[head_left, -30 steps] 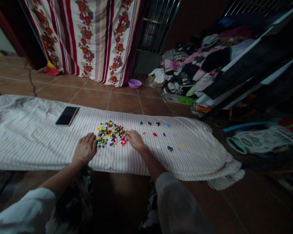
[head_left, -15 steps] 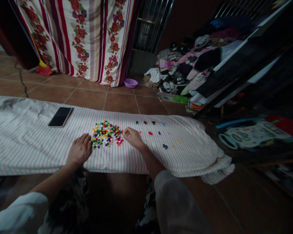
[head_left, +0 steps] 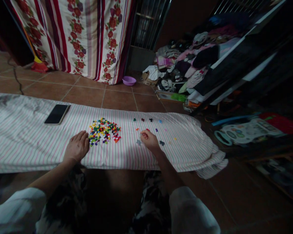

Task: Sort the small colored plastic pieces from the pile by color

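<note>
A mixed pile of small colourful pieces (head_left: 104,132) lies on the striped cloth (head_left: 122,159). My left hand (head_left: 76,147) rests flat at its left edge, fingers stretched out. To the right of the pile, my right hand (head_left: 149,140) is closed in a pinch beside a light grey group (head_left: 138,142); whatever its fingertips hold is too small to make out. Around it sit small single-colour groups: green (head_left: 134,120), black (head_left: 150,120), light blue (head_left: 160,121), orange (head_left: 137,129), purple (head_left: 156,130), dark grey (head_left: 162,143) and yellow (head_left: 175,138). Red pieces are partly hidden behind my right hand.
A phone (head_left: 56,114) lies on the cloth left of the pile. Beyond, on the tiled floor, are a purple basin (head_left: 129,81), a red broom (head_left: 39,66) and a heap of clothes (head_left: 183,63). A floral curtain (head_left: 88,39) hangs at the back.
My right hand has moved right, from the pile's right edge to the light grey group. My left hand stays by the pile. The whole view has shifted slightly.
</note>
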Action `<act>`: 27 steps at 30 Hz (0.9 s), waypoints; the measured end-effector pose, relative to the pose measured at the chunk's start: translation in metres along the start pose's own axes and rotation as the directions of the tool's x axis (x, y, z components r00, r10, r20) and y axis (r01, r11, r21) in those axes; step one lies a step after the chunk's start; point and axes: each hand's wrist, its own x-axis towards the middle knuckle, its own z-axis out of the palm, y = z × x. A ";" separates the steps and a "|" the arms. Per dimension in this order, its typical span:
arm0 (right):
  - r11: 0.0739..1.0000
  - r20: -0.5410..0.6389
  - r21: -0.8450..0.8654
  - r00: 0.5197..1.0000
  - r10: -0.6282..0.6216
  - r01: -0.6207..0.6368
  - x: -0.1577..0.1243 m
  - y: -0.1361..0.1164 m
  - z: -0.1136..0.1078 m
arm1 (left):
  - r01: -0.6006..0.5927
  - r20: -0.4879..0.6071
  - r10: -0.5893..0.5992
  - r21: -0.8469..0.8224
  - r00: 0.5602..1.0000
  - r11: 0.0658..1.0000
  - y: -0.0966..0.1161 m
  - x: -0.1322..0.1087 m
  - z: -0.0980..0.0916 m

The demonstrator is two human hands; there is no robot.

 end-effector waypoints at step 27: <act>0.978 -0.199 -0.200 0.975 -0.097 0.056 -0.037 0.014 0.039 | -0.069 0.021 0.069 0.017 0.997 0.997 -0.007 -0.002 0.002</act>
